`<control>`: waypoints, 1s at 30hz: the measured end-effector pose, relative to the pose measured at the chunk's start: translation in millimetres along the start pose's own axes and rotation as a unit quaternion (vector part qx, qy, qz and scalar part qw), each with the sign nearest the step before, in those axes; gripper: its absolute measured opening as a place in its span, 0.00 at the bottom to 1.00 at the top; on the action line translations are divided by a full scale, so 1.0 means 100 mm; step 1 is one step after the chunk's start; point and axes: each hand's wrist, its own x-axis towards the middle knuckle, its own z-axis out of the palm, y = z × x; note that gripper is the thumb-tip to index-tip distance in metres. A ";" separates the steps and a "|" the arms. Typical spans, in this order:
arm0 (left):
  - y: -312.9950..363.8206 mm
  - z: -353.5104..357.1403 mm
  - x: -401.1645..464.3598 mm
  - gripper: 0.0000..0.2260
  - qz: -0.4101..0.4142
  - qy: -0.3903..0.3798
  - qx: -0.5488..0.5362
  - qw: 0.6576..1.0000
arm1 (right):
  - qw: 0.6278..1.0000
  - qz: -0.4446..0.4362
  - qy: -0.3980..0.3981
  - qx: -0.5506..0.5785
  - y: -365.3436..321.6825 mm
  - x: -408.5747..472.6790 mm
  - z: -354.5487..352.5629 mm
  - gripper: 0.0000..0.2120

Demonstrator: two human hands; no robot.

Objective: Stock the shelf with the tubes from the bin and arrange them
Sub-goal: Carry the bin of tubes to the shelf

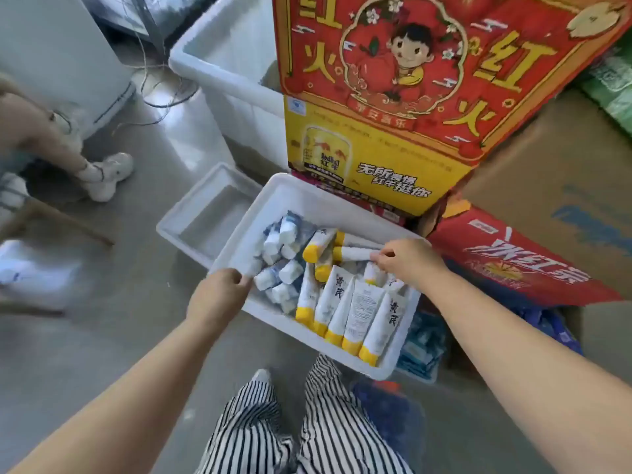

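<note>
A white plastic bin (301, 196) sits on the floor in front of me. Its right half holds several white tubes with yellow caps (359, 309), lying side by side and stacked. Its left half holds several white-capped blue and white tubes (280, 265) in a loose heap. My left hand (219, 295) grips the bin's near left rim. My right hand (407, 261) reaches into the bin from the right, fingers pinched on a yellow-capped tube (352, 253) lying across the top of the pile. No shelf is in view.
An empty white tray (208, 213) lies left of the bin, a larger white bin (219, 70) behind it. Red and yellow cartons (393, 97) stand behind the bin, a red box (513, 265) to its right. Another person's legs and shoes (102, 172) are at left.
</note>
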 end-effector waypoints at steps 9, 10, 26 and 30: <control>-0.29 0.71 0.08 0.21 -0.299 -0.039 -0.118 0.946 | 0.999 -0.019 -0.011 0.033 0.21 1.20 0.02 0.13; -0.31 0.81 0.05 0.25 -0.341 -0.050 -0.152 0.926 | 0.999 -0.017 -0.010 0.026 0.23 1.29 0.04 0.18; -0.21 1.57 0.21 0.19 -0.394 -0.006 -0.479 0.785 | 0.991 0.026 -0.069 0.109 0.18 2.09 0.31 0.27; -0.22 1.49 0.13 0.18 -0.370 0.026 -0.477 0.797 | 0.996 0.027 -0.039 0.074 0.27 1.95 0.28 0.24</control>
